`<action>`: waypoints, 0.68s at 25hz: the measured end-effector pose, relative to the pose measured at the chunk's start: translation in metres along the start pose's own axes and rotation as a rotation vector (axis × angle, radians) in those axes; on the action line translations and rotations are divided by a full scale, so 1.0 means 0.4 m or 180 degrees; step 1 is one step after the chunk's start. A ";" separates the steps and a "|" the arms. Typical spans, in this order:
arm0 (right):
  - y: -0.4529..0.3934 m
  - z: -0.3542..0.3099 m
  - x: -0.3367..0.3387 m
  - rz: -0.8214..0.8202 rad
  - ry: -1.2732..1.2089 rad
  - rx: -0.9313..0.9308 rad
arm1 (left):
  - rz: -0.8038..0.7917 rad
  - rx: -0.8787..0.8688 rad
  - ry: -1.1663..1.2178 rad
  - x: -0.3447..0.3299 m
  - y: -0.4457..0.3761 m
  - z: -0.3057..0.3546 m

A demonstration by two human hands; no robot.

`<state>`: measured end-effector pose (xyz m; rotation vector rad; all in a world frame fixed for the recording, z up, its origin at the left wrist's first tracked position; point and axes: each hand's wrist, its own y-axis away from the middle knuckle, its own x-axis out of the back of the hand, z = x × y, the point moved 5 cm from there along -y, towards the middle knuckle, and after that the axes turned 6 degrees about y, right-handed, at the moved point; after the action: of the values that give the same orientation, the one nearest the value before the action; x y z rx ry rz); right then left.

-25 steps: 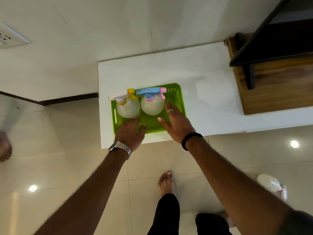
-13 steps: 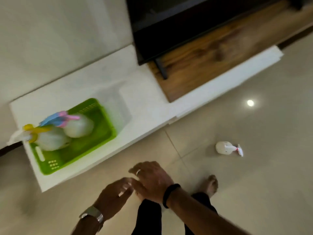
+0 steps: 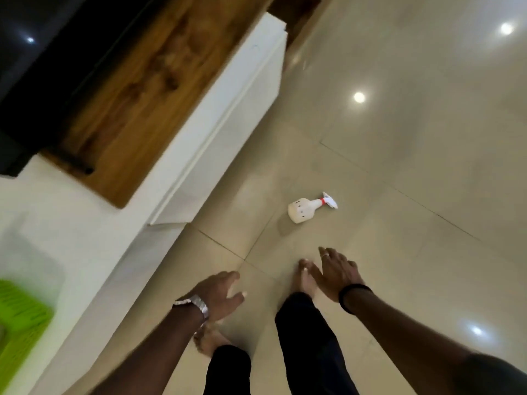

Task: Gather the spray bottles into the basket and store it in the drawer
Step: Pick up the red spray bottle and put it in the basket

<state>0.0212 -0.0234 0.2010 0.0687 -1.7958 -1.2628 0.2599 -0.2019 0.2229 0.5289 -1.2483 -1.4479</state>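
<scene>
A white spray bottle with a red collar lies on its side on the beige floor tiles, nozzle pointing right. My right hand hangs open and empty below it, fingers spread, a short way from the bottle. My left hand is open and empty too, lower and to the left, with a metal watch on the wrist. Only a corner of the green basket shows at the left edge, resting on the white cabinet top; the bottles in it are out of frame.
The low white cabinet runs diagonally from lower left to upper middle, with a wooden shelf and a black screen on it. My bare feet and dark trousers stand on the glossy floor. Open floor spreads to the right.
The view has swung right, away from the basket, which slid to the left edge. Both hands came off the basket and separated; the floor bottle now appears nearer and more central.
</scene>
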 end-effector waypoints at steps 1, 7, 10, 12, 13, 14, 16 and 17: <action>-0.033 0.061 0.020 0.0053 -0.0407 -0.0291 | 0.0117 -0.0082 -0.0181 0.046 -0.056 0.065; -0.254 0.262 0.023 0.0109 -0.2606 -0.1469 | 0.0505 -0.0394 -0.0452 0.204 -0.410 0.400; -0.363 0.303 -0.036 -0.0061 -0.3359 -0.1879 | 0.0406 -0.0483 -0.0817 0.207 -0.583 0.505; -0.431 0.305 -0.080 -0.0156 -0.3744 -0.2096 | 0.0324 -0.0467 -0.0961 0.183 -0.687 0.537; -0.463 0.302 -0.106 -0.0192 -0.3911 -0.2189 | 0.0276 -0.0431 -0.0976 0.162 -0.740 0.543; -0.498 0.295 -0.135 -0.0233 -0.4055 -0.2264 | 0.0232 -0.0384 -0.0978 0.136 -0.791 0.544; -0.563 0.270 -0.196 -0.0369 -0.4274 -0.2364 | 0.0139 -0.0277 -0.0946 0.080 -0.883 0.533; -0.592 0.253 -0.225 -0.0454 -0.4369 -0.2392 | 0.0106 -0.0212 -0.0906 0.053 -0.922 0.524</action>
<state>-0.0969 -0.0173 -0.0448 -1.4076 -2.1646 -2.2816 -0.0841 -0.1940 -0.0256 0.2614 -1.4174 -1.5693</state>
